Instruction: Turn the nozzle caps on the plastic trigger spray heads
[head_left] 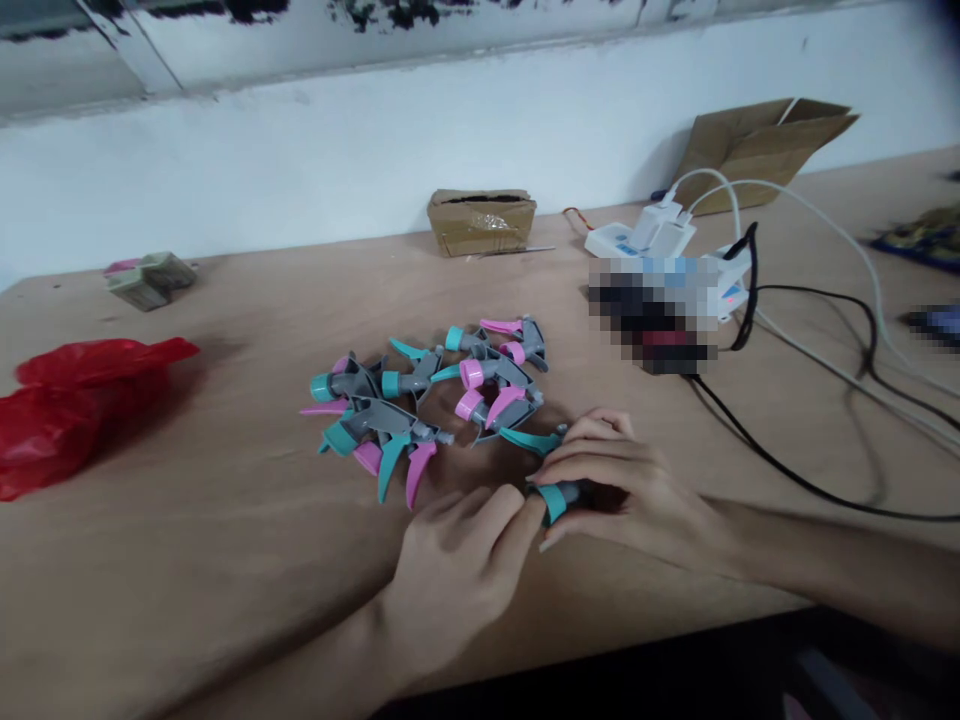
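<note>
In my right hand [626, 485] is a grey trigger spray head with a teal collar [553, 502], its fingers wrapped round the body, and a teal trigger lever [534, 441] sticks out beyond the fingers. My left hand [465, 565] is closed in a loose fist, its thumb pressed against the open mouth of that collar. Its fingertips are hidden there, so I cannot tell whether they pinch anything small. Just beyond both hands lies a loose pile of several grey spray heads [386, 415] with pink or teal collars and levers.
A red plastic bag [67, 410] rests at the left, with a small greenish block [150, 280] behind it. Along the wall stand a small carton [482, 222] and an opened cardboard box [750, 150]. A power strip [611, 242] with chargers and cables [795, 450] occupies the right.
</note>
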